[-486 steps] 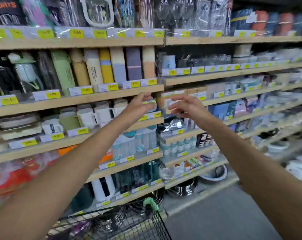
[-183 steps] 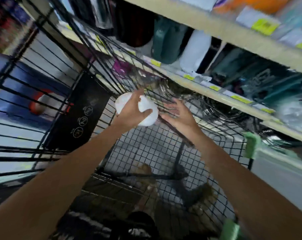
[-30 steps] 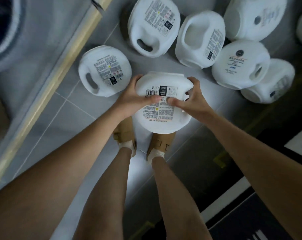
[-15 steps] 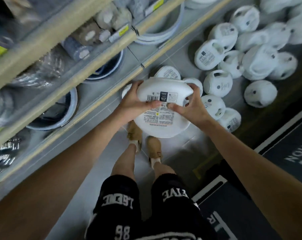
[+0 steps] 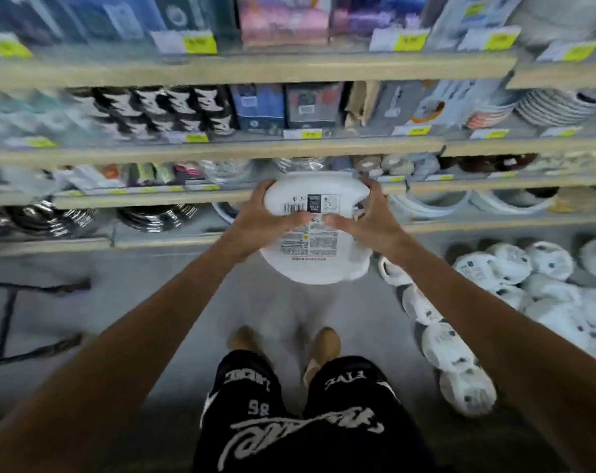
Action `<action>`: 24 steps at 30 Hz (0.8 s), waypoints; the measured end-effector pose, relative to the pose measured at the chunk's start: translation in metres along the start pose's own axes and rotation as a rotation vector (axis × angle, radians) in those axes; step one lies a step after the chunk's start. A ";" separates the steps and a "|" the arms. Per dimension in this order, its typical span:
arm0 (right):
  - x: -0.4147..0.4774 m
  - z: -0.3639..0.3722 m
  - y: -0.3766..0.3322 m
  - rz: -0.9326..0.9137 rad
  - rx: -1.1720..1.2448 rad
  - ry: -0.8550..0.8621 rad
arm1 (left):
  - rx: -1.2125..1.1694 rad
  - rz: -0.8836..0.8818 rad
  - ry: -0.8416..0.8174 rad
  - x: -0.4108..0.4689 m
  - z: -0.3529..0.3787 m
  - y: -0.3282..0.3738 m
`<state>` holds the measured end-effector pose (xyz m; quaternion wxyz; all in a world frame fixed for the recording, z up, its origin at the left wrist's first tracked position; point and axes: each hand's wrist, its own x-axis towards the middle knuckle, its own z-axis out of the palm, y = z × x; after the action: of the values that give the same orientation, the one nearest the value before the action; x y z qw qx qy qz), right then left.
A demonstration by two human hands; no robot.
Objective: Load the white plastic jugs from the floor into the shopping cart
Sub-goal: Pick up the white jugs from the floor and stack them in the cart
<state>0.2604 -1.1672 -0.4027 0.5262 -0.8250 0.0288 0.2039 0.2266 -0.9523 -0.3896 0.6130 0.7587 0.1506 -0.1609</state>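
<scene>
I hold one white plastic jug (image 5: 318, 264) in front of me at about waist height, its printed label facing up at me. My left hand (image 5: 255, 221) grips its left side and my right hand (image 5: 370, 220) grips its right side, thumbs on the label. Several more white jugs (image 5: 515, 271) lie in a heap on the grey floor to my right, with a row of them (image 5: 450, 353) running toward me. Dark wire bars of the shopping cart (image 5: 33, 322) show at the left edge, blurred.
Wooden store shelves (image 5: 221, 148) packed with bowls, plates and boxed goods run across in front of me. My legs in black shorts (image 5: 300, 414) and tan shoes stand on the grey floor tiles below the jug.
I have straightened up with the jug, lifting it from near the floor to waist height. The view has swung up from the floor to the shelves, and the jug pile now lies to my right.
</scene>
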 end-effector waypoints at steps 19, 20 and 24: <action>-0.106 0.463 -0.221 -0.276 -0.245 -0.569 | -0.208 -0.070 0.586 -0.287 -0.408 -0.164; -0.106 0.467 -0.221 -0.276 -0.251 -0.574 | -0.233 -0.078 0.588 -0.290 -0.409 -0.168; -0.114 0.547 -0.247 -0.320 -0.290 -0.727 | -0.302 -0.113 0.680 -0.328 -0.464 -0.203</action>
<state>0.0537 -0.5949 -0.3477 0.4058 -0.7588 -0.3163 0.3994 -0.1279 -0.4673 -0.3366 0.6229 0.6606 0.4091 0.0906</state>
